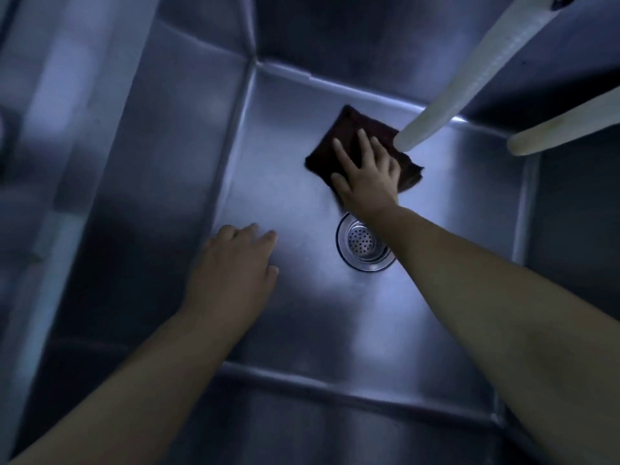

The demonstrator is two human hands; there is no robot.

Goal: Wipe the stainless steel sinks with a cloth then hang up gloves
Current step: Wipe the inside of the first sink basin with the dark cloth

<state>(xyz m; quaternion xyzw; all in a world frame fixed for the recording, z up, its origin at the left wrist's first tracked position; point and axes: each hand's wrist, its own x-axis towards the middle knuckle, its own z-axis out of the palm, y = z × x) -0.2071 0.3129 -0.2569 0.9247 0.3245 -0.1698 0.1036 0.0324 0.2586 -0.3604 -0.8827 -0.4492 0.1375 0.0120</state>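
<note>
I look straight down into a deep stainless steel sink (288, 327). A dark brown cloth (339, 134) lies flat on the sink floor near the far wall. My right hand (367, 174) presses on the cloth with fingers spread, just beyond the round drain strainer (360, 245). My left hand (231, 266) hovers over or rests on the bare sink floor left of the drain, fingers loosely together, holding nothing. No gloves are in view.
Two pale hoses or spouts hang in from the upper right: the nearer hose (459, 85) ends just above the cloth, the second hose (567, 129) farther right. Steep steel walls close the basin on all sides; a second basin's wall (60, 162) lies left.
</note>
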